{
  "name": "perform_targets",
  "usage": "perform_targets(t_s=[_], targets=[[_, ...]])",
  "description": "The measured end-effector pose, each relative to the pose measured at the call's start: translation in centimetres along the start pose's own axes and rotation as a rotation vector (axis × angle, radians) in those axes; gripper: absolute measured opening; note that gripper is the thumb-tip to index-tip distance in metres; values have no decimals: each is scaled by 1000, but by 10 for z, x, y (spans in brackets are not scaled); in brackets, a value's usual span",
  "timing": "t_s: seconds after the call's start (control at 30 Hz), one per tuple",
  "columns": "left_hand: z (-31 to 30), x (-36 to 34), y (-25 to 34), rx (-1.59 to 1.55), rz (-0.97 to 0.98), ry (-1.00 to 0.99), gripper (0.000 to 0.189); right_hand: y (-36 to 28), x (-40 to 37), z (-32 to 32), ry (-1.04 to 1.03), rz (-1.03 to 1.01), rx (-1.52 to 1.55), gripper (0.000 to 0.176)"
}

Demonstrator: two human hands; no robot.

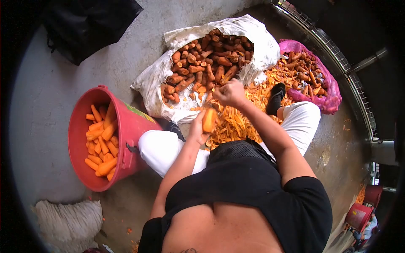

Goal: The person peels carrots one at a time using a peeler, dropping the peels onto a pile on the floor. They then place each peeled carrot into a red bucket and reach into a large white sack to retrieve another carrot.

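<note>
My left hand (199,127) holds a peeled orange carrot (209,121) near the middle of the view, above a heap of orange peelings (233,126). Up and to the right of it, my right hand (230,92) is closed, fingers curled round something too small to make out. It is just in front of an open white sack (263,42) full of unpeeled, dirt-brown carrots (219,74). On the left stands a red bucket (76,147) with peeled carrots (101,145) inside.
A pink bag (333,95) of carrots and scraps lies at the upper right. Black plastic (88,25) is at the upper left, a whitish sack (69,221) at the lower left. Red containers (358,215) and a person (371,227) show at the far lower right.
</note>
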State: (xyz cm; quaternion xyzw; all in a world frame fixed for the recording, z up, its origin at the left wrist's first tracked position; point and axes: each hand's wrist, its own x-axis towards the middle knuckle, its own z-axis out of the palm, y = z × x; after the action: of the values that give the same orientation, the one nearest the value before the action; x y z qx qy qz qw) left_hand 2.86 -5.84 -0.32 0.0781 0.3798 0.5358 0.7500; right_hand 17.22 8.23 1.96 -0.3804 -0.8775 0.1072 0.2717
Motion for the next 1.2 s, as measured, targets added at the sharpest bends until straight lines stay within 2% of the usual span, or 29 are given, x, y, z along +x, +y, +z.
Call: perform_targets(t_s=[0.03,0.1,0.13,0.2,0.3,0.43,0.5,0.57,0.63,0.67,0.77,0.9,1.03,1.1,1.13,1.17,1.2], targets=[[4,-1,-1,4,4,26,32,19,3,3,-121,50,-28,46],[14,-5,-6,12,5,81,33,35,4,5,-90,-65,-153,46],[9,-6,-2,42,-1,-102,34,43,4,4,-183,-4,-216,45],[14,-5,1,24,22,-148,35,61,4,4,-358,118,-340,44],[11,0,7,-62,35,-96,38,84,-5,5,-168,652,-260,48],[-3,9,7,-154,-39,19,39,58,-9,-19,-193,696,14,42],[-8,18,3,-134,-38,90,41,20,-6,-26,-279,674,190,39],[-10,22,0,-114,-54,153,36,3,-18,-8,-86,166,44,30],[19,9,8,-119,-36,225,33,-25,-22,-3,24,4,52,28],[3,18,5,-115,-108,245,31,-37,-22,-8,82,-90,101,29],[-26,31,-4,-144,-88,117,33,-45,-20,0,113,-210,119,30],[5,12,4,-68,-31,201,32,-33,-14,-3,80,-117,45,33],[1,2,-1,-62,8,27,33,33,-2,2,-72,-2,-201,41],[9,-5,2,-93,15,-22,34,56,-3,-1,-287,195,-393,44],[5,-2,2,-116,4,-31,36,62,-3,-2,-340,443,-346,42],[6,-1,4,-124,-3,-6,36,70,-8,-8,-330,495,-444,47],[7,0,4,-130,-11,20,36,75,-11,-6,-223,521,-458,47]])
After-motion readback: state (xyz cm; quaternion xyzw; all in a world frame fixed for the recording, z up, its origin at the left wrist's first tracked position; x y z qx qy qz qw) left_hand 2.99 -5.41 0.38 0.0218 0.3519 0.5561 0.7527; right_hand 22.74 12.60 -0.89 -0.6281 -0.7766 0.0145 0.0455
